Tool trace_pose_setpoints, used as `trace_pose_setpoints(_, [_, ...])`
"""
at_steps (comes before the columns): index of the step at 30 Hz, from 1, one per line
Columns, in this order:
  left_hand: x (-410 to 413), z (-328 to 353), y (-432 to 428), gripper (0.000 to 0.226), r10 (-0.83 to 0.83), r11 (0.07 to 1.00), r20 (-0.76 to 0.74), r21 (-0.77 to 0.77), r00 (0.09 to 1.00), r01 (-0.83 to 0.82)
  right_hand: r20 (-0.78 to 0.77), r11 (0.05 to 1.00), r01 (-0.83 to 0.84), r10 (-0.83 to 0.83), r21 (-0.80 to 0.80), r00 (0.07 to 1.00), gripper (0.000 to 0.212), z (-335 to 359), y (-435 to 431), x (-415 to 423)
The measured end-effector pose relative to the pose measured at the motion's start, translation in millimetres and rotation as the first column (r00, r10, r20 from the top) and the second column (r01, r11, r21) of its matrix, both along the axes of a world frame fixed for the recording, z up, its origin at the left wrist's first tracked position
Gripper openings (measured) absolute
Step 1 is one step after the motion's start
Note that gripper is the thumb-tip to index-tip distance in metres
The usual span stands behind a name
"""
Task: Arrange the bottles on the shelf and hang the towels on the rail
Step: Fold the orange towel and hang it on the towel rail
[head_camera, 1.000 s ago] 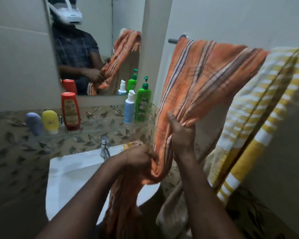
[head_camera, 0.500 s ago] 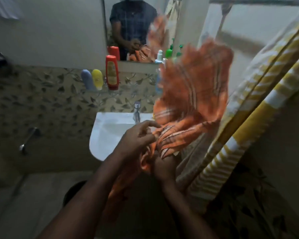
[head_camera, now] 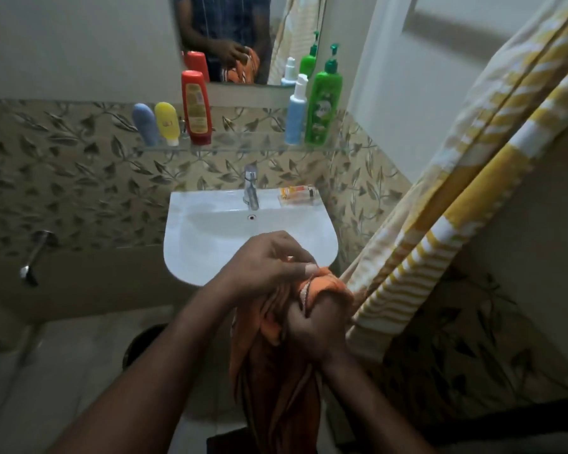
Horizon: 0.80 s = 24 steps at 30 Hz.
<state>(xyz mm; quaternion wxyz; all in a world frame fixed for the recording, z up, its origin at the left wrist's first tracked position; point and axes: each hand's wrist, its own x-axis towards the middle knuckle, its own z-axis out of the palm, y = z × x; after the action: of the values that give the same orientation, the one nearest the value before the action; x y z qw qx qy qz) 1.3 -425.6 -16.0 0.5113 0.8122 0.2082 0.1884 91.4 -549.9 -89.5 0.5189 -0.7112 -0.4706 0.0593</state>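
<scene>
Your right hand [head_camera: 318,326] is clenched round the bunched orange towel [head_camera: 276,388]; your left hand [head_camera: 266,267] pinches its top edge (yellow-striped towel [head_camera: 473,178] hangs alongside).

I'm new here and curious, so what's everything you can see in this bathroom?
Mirror: one, reflective, on wall.
Shelf: one, clear glass, below mirror.
Red bottle: one, red, shelf, left half.
Yellow bottle: one, yellow, left of red bottle.
Blue bottle: one, blue, shelf's left end.
Pale bottle: one, pale blue, shelf, right half.
Green bottle: one, green, shelf's right end.
Sink: one, white, below shelf.
Tap: one, chrome, back of sink.
Packet: one, orange, sink rim right of tap.
Wall tap: one, metal, low on left wall.
Yellow towel: one, yellow-white striped, hanging at right.
Orange towel: one, orange, held before sink.
Left hand: one, pinching orange towel's top.
Right hand: one, gripping orange towel.
</scene>
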Motion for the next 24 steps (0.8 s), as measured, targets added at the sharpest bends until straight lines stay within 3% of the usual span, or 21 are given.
trace_pose_setpoints(2, [-4,-29,1,0.014,0.075,0.997,-0.024,0.026,0.997,-0.075,-0.182,0.963,-0.137,0.096,-0.233,0.979,0.017,2,-4,4])
trace_pose_setpoints(4, [-9,-52,-3,0.007,0.113,0.993,-0.054,0.045,0.992,-0.110,-0.311,0.810,-0.324,0.185,-0.489,0.932,0.035,6,-12,15])
trace_pose_setpoints(6, [-14,-70,-6,0.011,0.103,0.995,-0.059,-0.009,0.993,-0.104,-0.232,0.701,-0.377,0.298,-0.605,0.926,0.026,16,-23,30])
trace_pose_setpoints(8, [-22,-82,-8,0.016,0.074,0.994,-0.047,-0.082,0.996,-0.077,-0.185,0.791,-0.324,0.266,-0.520,0.946,0.007,27,-34,43])
trace_pose_setpoints(10, [-29,-91,-8,0.017,0.019,0.995,-0.039,-0.093,0.999,-0.022,-0.229,0.940,-0.163,0.095,-0.301,0.969,0.008,29,-40,55])
trace_pose_setpoints(11, [-31,-94,-8,0.016,-0.017,0.996,-0.030,-0.092,0.999,0.014,-0.259,0.969,-0.119,0.060,-0.217,0.964,0.008,27,-41,61])
trace_pose_setpoints(13, [-33,-93,-11,0.012,-0.068,0.992,-0.008,-0.109,0.998,0.067,-0.224,0.946,-0.179,0.118,-0.271,0.967,0.025,21,-39,67])
trace_pose_setpoints(15, [-32,-92,-12,0.010,-0.109,0.989,-0.003,-0.104,0.994,0.109,-0.207,0.862,-0.312,0.247,-0.400,0.947,0.028,11,-36,65])
trace_pose_setpoints(19, [-35,-96,-8,0.019,-0.081,0.992,-0.022,-0.095,0.996,0.079,-0.343,0.850,-0.398,0.280,-0.346,0.897,0.018,-10,-39,56])
trace_pose_setpoints(24, [-33,-93,-6,0.022,-0.110,0.990,-0.034,-0.095,0.993,0.107,-0.354,0.851,-0.423,0.309,-0.311,0.883,0.016,-22,-39,48])
